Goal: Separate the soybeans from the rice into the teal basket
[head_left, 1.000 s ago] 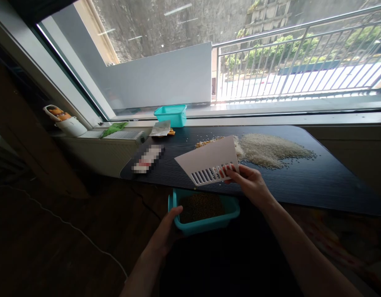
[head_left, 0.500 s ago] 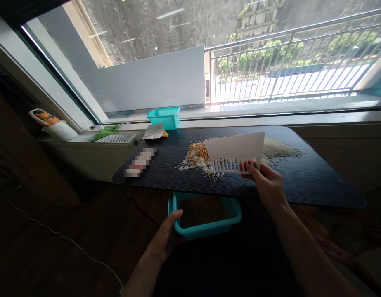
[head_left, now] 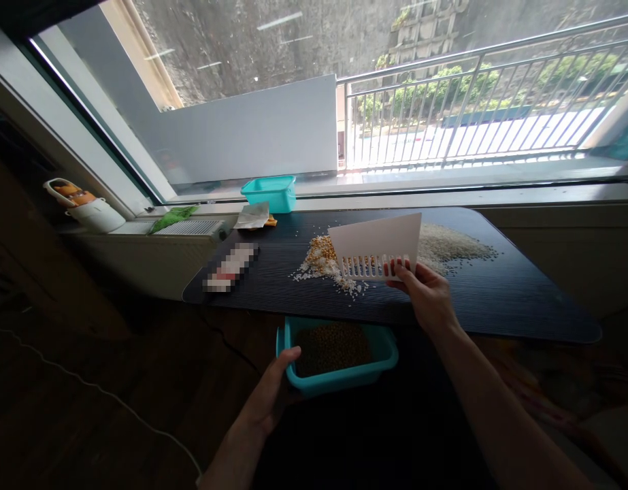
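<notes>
My right hand [head_left: 424,294] grips a white slotted scoop [head_left: 375,245] and holds it on edge on the black tabletop [head_left: 497,292]. The scoop stands between a small heap of yellow beans mixed with rice [head_left: 324,255] on its left and a larger pile of white rice [head_left: 449,241] on its right. My left hand [head_left: 269,395] holds the left side of a teal tub [head_left: 339,350] below the table's near edge. The tub holds brownish-yellow beans.
A second teal tub [head_left: 270,192] stands on the window sill at the back. Beside it lie a crumpled paper bag [head_left: 252,216] and a green cloth [head_left: 173,218]. A blurred flat object [head_left: 229,267] rests on the table's left part. A white cable [head_left: 104,395] crosses the dark floor.
The scoop went from above the tub, right and away to the rice pile, then slid slightly left against the bean heap. My left hand kept the tub in place.
</notes>
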Tool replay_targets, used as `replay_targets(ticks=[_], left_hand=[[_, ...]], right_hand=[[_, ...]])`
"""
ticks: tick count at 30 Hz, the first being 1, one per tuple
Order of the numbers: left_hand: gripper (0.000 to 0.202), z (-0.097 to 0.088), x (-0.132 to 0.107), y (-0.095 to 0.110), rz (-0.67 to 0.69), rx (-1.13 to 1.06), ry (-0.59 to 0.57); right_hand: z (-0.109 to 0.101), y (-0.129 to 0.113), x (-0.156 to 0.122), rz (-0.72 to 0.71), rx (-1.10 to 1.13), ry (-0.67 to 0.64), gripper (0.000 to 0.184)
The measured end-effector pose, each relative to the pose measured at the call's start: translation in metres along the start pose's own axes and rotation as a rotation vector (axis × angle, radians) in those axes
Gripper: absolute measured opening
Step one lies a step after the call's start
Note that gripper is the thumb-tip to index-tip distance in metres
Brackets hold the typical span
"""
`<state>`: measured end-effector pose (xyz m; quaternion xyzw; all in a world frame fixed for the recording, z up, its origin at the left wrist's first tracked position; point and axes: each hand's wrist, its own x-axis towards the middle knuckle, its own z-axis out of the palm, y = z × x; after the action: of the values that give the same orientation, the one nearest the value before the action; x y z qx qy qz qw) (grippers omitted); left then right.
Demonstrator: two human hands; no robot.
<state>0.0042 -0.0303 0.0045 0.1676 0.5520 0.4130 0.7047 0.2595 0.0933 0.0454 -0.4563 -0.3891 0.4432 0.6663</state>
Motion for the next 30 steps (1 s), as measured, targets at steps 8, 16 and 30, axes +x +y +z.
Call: replay_targets(ticks=[8,16,30], left_hand=[[0.059,-0.004,0.006,-0.003,-0.02,-0.019,0.021],[0.057,-0.001,0.002,0.0,0.007,-0.022,0.003],[0.059,-0.004,0.007,-0.001,-0.025,-0.01,0.017]], right_hand=[[-0.006,-0.002,-0.002,0.049,0.004,-0.029,0.034],[-0.012,-0.003,-0.006,0.045,0.001,0.007,0.031],[-0.008,-0.007,-0.011,0.07,-0.004,-0.011,0.035]])
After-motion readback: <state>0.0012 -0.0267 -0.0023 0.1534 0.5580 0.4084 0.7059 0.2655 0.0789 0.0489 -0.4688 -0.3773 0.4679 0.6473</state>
